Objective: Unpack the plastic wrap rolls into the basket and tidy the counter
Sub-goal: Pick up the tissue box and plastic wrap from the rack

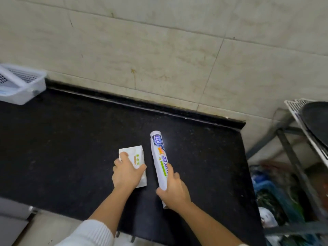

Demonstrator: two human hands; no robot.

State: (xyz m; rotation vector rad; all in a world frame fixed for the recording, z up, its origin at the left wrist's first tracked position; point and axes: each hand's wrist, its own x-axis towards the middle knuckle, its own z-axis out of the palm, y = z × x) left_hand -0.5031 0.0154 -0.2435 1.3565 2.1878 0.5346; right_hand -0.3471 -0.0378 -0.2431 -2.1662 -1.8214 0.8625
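A long white plastic wrap roll (158,153) with blue and orange print lies on the black counter (62,139), pointing away from me. My right hand (174,191) grips its near end. To the left of it lies a small white pack (136,158) with green and orange print, flat on the counter. My left hand (126,173) is closed over the pack's near half, fingers curled round both edges. A white perforated basket (23,84) stands at the far left against the wall, well apart from both hands.
A tiled wall runs behind the counter. The counter ends at the right, where a metal rack (291,139) holds a dark pan (317,121) and, lower down, blue and green items. The counter's front edge is just below my forearms.
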